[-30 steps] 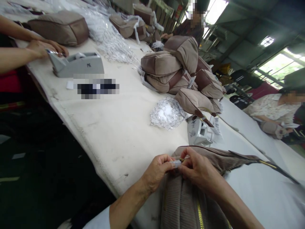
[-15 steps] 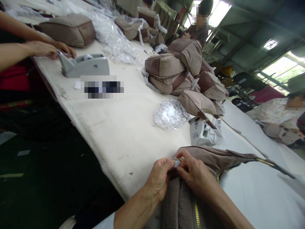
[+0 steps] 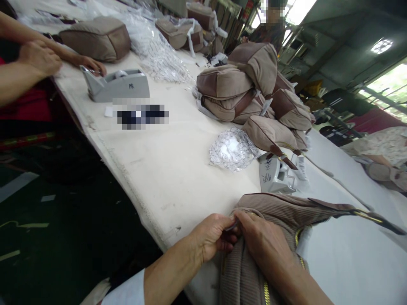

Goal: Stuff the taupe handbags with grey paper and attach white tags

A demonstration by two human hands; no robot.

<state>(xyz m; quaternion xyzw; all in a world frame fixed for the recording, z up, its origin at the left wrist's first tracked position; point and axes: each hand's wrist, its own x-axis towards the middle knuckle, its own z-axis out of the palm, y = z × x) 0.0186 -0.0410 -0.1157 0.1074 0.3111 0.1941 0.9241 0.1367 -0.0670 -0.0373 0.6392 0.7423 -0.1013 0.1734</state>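
A brown corduroy bag [image 3: 280, 207] with gold-toothed zippers lies in front of me at the table's near edge. My left hand [image 3: 214, 237] is closed in a pinch at the bag's upper left edge. My right hand [image 3: 267, 241] lies over the bag, its thumb and fingers pressed together against the left fingertips. The small piece pinched between the hands is hidden by the fingers. From the bag's top a strap [image 3: 359, 212] runs off to the right.
Beyond the bag stand a grey tape dispenser [image 3: 271, 176], crumpled clear plastic [image 3: 233, 148] and a pile of brown bags [image 3: 235, 84]. Another tape dispenser [image 3: 119, 87] is at the far left, beside a co-worker's hands [image 3: 40, 59]. The table edge [image 3: 127, 190] drops to a dark floor.
A small whitish piece that showed between my fingertips is now covered. My right fingers have come down and closed against my left. The co-worker's nearer hand has drawn back from the dispenser.
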